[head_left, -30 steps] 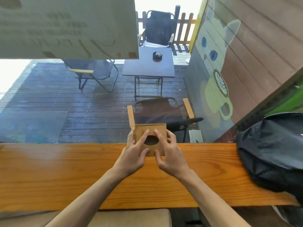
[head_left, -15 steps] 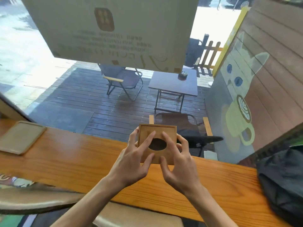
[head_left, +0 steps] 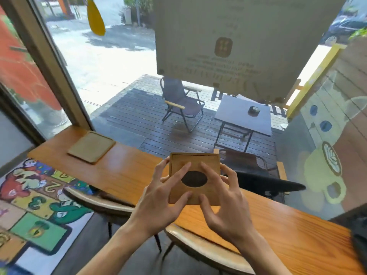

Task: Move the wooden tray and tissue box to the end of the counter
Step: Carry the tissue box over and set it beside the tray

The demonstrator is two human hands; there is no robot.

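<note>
A square wooden tissue box (head_left: pixel 195 161) with a dark oval opening on top is held just above the orange wooden counter (head_left: pixel 127 165). My left hand (head_left: pixel 158 197) grips its left side, fingers spread over the top. My right hand (head_left: pixel 226 203) grips its right side and front edge. A flat wooden tray (head_left: pixel 91 146) lies on the counter at its far left end, close to the window frame corner.
Two curved wooden chair backs (head_left: pixel 103 203) (head_left: pixel 202 247) stand under the counter's near edge. A dark bag (head_left: pixel 355 231) rests on the counter at the right. A colourful mat (head_left: pixel 33 203) covers the floor on the left. Glass runs along the counter's far side.
The view has swung left, bringing the tray and the counter's left end into sight. Both hands have carried the tissue box leftward along the counter, away from the dark bag.
</note>
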